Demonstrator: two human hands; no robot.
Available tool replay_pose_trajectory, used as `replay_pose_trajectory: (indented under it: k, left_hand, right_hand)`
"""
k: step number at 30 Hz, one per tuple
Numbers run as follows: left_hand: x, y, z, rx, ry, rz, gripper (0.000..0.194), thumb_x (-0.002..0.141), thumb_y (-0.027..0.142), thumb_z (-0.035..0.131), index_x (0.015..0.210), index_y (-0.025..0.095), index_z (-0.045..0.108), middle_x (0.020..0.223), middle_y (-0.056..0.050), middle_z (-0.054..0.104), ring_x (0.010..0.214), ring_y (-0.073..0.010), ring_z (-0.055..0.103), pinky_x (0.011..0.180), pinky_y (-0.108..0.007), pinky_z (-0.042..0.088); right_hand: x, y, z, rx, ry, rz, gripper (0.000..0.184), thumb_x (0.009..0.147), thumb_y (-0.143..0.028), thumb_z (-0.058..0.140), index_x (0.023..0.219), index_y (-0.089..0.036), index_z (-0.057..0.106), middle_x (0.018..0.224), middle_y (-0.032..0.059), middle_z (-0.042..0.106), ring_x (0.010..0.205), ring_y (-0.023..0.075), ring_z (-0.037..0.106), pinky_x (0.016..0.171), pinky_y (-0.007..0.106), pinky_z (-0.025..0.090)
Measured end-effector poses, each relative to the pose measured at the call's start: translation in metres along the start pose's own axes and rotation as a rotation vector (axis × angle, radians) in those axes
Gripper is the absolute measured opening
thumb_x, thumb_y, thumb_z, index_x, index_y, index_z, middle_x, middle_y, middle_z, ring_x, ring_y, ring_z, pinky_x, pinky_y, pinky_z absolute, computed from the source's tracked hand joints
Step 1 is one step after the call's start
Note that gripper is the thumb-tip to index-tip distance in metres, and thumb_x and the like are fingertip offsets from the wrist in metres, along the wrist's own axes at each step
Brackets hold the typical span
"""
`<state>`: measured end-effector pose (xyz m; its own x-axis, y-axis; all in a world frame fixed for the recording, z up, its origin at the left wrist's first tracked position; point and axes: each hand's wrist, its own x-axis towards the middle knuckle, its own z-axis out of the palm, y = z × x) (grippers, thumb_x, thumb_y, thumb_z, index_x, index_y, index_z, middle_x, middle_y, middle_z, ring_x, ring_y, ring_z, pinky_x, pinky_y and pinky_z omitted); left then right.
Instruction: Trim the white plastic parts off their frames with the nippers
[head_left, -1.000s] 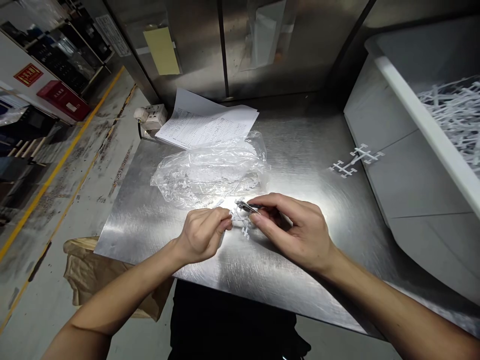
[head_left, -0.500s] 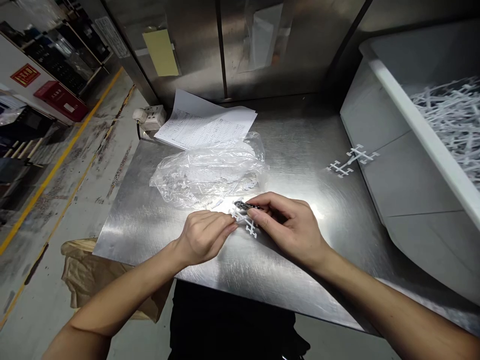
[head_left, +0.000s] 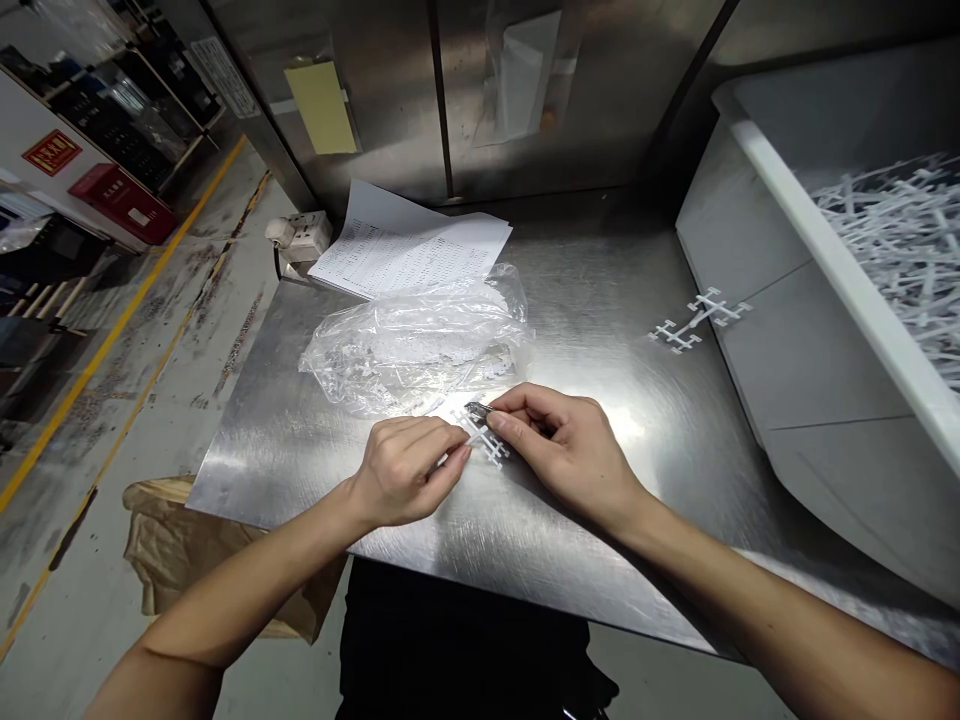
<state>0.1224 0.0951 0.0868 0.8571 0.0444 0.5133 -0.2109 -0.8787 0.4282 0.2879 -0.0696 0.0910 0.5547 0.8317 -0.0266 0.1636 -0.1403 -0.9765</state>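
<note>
In the head view, the left hand pinches a white branched plastic piece between thumb and bent fingers. The right hand is curled around a small dark metal tool, whose tip lies at the upper part of the same piece (too small to tell whether it bites into it). That piece sits between the two hands, above the front half of the metal desk.

The left forearm crosses the desk's front edge, and the right forearm reaches in over the right part of it. Just beyond the fingers lies a crumpled clear bag with white bits inside, so room on the far side is tight. Behind the bag, printed sheets reach back toward the metal wall panel, and a power socket stands near the far left corner.

On the right, a broad stretch of bare metal runs from the right hand to a grey bin heaped with white plastic strips. A second branched piece lies there, its right end overlapping the bin's side in view; contact cannot be judged. Past the desk's left edge is the floor, with brown paper below the front corner.
</note>
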Motion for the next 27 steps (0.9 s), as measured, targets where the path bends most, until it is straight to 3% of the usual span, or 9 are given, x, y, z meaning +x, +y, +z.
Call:
replay_pose_trajectory:
  k: [6, 10, 27]
  left_hand:
    - [0.001, -0.001, 0.0, -0.009, 0.032, -0.013, 0.006, 0.104, 0.013, 0.066, 0.101, 0.017, 0.069, 0.079, -0.001, 0.073, 0.065, -0.0131, 0.065, 0.062, -0.028, 0.049]
    - [0.002, 0.0, 0.001, 0.012, 0.039, 0.002, 0.008, 0.105, 0.012, 0.064, 0.099, 0.017, 0.067, 0.077, 0.0, 0.07, 0.064, -0.0125, 0.062, 0.062, -0.028, 0.047]
    - [0.001, 0.0, 0.001, 0.136, 0.038, 0.065, 0.013, 0.104, 0.012, 0.063, 0.094, 0.018, 0.064, 0.071, 0.002, 0.063, 0.06, -0.014, 0.057, 0.058, -0.032, 0.042]
  right_hand:
    - [0.0, -0.006, -0.005, -0.015, 0.068, -0.124, 0.017, 0.101, -0.036, 0.076, 0.103, -0.021, 0.083, 0.076, 0.0006, 0.072, 0.067, 0.0162, 0.061, 0.061, 0.03, 0.046]
    - [-0.005, -0.01, -0.005, -0.053, 0.033, -0.194, 0.013, 0.102, -0.033, 0.076, 0.106, -0.022, 0.083, 0.076, -0.0004, 0.073, 0.064, 0.0149, 0.062, 0.057, 0.029, 0.046]
    - [-0.011, -0.008, 0.001, -0.129, -0.008, -0.286, 0.012, 0.104, -0.03, 0.075, 0.11, -0.021, 0.079, 0.071, -0.003, 0.065, 0.058, 0.0125, 0.058, 0.054, 0.028, 0.045]
